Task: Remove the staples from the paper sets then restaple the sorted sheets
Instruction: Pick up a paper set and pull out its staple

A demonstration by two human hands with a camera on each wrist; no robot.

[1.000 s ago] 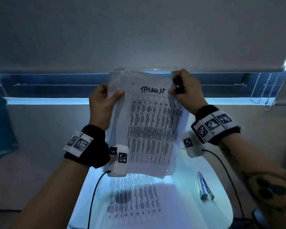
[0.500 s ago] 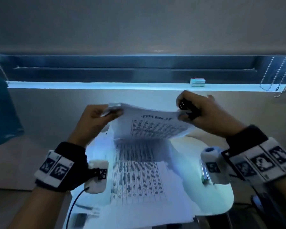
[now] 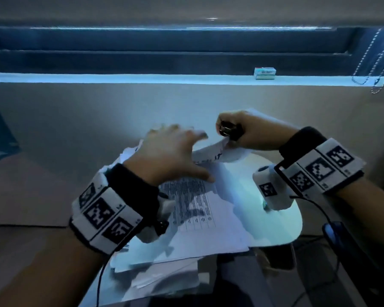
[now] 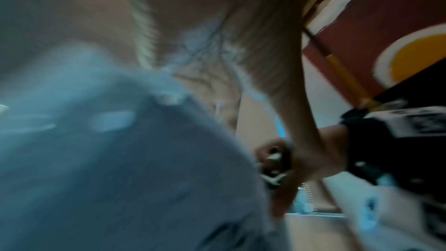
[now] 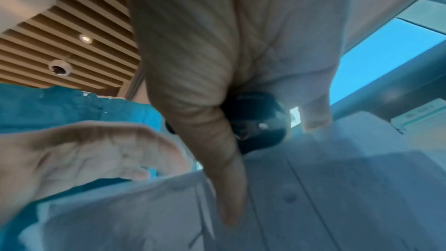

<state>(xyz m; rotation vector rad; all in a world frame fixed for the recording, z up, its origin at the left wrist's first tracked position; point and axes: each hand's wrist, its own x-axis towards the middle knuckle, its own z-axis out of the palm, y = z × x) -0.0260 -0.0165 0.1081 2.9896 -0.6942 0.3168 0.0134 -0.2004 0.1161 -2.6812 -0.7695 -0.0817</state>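
Observation:
A printed paper set (image 3: 193,209) lies on a loose stack on the white table (image 3: 282,227). My right hand (image 3: 251,134) grips a black staple remover (image 3: 227,130) and pinches the set's lifted top corner (image 3: 211,152) under it. In the right wrist view the staple remover (image 5: 255,121) sits in my curled fingers above the paper (image 5: 325,188). My left hand (image 3: 171,151) is spread flat over the set's top left and holds nothing; its open palm (image 5: 84,156) shows in the right wrist view. The left wrist view is blurred, with paper (image 4: 120,159) and my right hand (image 4: 277,161).
More sheets (image 3: 164,278) stick out over the table's near edge. A metal stapler (image 3: 265,206) is mostly hidden behind my right wrist camera. A small box (image 3: 265,73) stands on the sill. Bead chains (image 3: 375,63) hang at right. A dark object (image 3: 335,231) lies beside the table.
The paper set came down from upright in front of me onto the table. My left hand let go of its left edge and spread open above it. My right hand kept its grip.

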